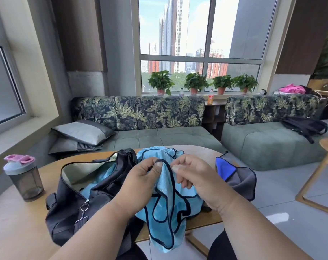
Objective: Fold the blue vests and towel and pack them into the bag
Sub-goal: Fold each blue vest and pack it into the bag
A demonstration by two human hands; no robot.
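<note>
While both hands are pinching the black-trimmed edge of the blue vest [165,203], the left hand [140,182] beside the right hand [195,177], the vest is hanging downward over the counter [18,222] edge, just right of the open bag [80,199].

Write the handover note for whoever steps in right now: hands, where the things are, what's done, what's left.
Left hand: pinches the dark-trimmed edge of the light blue vest.
Right hand: fingers curled at the same vest's edge; grip unclear.
The vest is unfolded and hangs over the table edge.
Black bag: open on the table, light blue fabric already showing inside.
Towel, blue and grey, lies crumpled at the table's right edge.
Left: fold this vest, fold the towel, pack both.
</note>
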